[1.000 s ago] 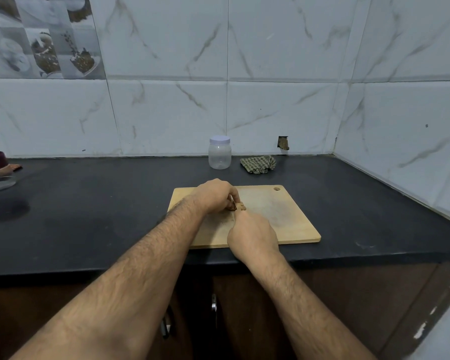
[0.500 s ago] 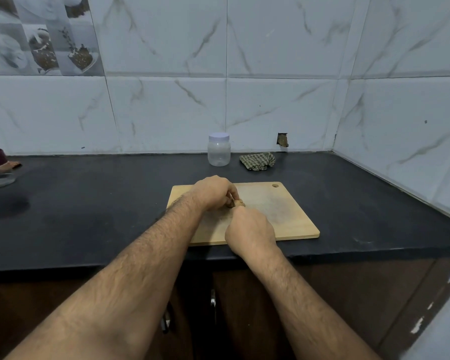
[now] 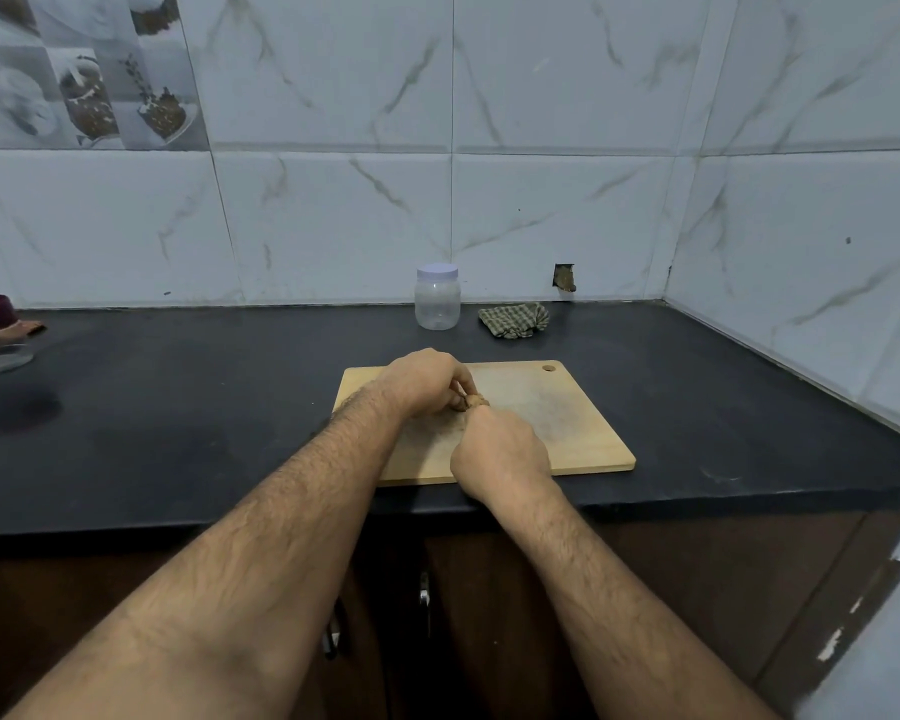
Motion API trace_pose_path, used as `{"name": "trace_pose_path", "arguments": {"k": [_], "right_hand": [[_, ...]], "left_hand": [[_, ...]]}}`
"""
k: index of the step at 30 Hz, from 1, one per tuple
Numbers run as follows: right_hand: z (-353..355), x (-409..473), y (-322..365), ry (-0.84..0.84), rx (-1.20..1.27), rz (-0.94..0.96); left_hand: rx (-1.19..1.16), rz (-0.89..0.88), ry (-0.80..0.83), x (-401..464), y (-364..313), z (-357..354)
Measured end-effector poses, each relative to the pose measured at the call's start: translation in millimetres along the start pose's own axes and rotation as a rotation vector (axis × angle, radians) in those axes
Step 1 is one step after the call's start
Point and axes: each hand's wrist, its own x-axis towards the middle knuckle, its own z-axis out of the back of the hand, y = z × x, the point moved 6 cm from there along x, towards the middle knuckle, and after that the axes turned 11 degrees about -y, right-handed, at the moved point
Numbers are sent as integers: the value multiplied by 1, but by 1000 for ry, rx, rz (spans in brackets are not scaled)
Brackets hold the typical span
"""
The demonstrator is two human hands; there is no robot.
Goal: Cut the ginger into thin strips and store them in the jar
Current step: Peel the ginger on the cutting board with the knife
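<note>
Not much has changed in the last second. Both hands stay close together over the middle of the wooden cutting board [image 3: 567,433], and the small brown piece of ginger [image 3: 473,401] is in the same spot between them. The left hand [image 3: 427,379] has its fingers curled over the ginger and holds it down on the board. The right hand [image 3: 500,452] is curled into a fist just in front of the ginger, and it seems to grip something, most likely a knife, but no blade or handle shows, so I cannot tell what it holds. Because the hands have hardly moved, I think the cutting is only at the start or going very slowly; no thin strips can be seen on the board. The ginger peeks out at the fingertips of the left hand and touches the top of the right hand's knuckles. The clear plastic jar [image 3: 437,304] with its white lid on stands far back by the tiled wall, well apart from the hands, and it looks empty. A crumpled checked cloth [image 3: 513,319] lies just beside the jar on the black counter [image 3: 178,407]. The lid must come off before any strips go in.
</note>
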Motion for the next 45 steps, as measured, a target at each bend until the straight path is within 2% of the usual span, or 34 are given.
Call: {"name": "trace_pose_path", "arguments": {"k": [8, 17, 21, 26, 36, 45], "right_hand": [[4, -5, -8, 28, 14, 21], [15, 10, -20, -46, 69, 3], [3, 31, -38, -60, 119, -101], [-11, 57, -45, -80, 240, -128], [-32, 84, -37, 38, 200, -96], [-33, 106, -53, -22, 131, -143]], "left_hand": [[-4, 15, -16, -3, 1, 1], [-76, 106, -93, -9, 7, -3], [-69, 138, -178, -14, 7, -1], [-102, 192, -315, -24, 11, -1], [-162, 218, -243, -24, 12, -6], [-107, 171, -187, -16, 13, -5]]}}
